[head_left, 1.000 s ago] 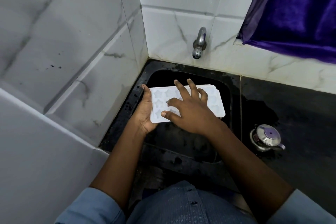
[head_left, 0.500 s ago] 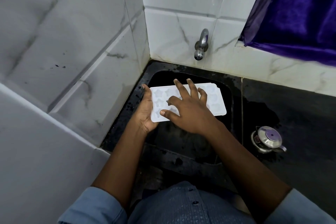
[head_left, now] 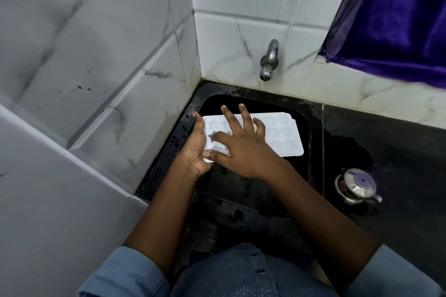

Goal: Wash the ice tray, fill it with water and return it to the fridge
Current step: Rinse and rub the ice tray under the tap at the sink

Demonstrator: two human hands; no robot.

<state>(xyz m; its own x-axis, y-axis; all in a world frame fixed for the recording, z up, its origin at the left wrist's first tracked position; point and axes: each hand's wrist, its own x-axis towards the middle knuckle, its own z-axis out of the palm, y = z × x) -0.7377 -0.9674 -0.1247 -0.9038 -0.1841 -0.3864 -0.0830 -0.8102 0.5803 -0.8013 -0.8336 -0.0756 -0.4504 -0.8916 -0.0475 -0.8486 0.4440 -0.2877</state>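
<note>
A white ice tray [head_left: 282, 134] with star and shell shaped cells lies level over the black sink [head_left: 306, 128]. My left hand [head_left: 196, 149] grips its left end from below, thumb on the rim. My right hand [head_left: 241, 147] lies spread on top of the tray, its straight fingers pressing on the left and middle cells. A steel tap [head_left: 269, 60] sticks out of the back wall above the sink; no water runs from it.
White marble tiles wall in the sink at the left and back. A wet black counter [head_left: 386, 152] runs to the right, with a small steel lidded pot [head_left: 356, 185] on it. A purple curtain [head_left: 398, 19] hangs at the top right.
My right hand's fingers have spread and slid a little farther across the tray. The tray and my left hand have stayed almost where they were.
</note>
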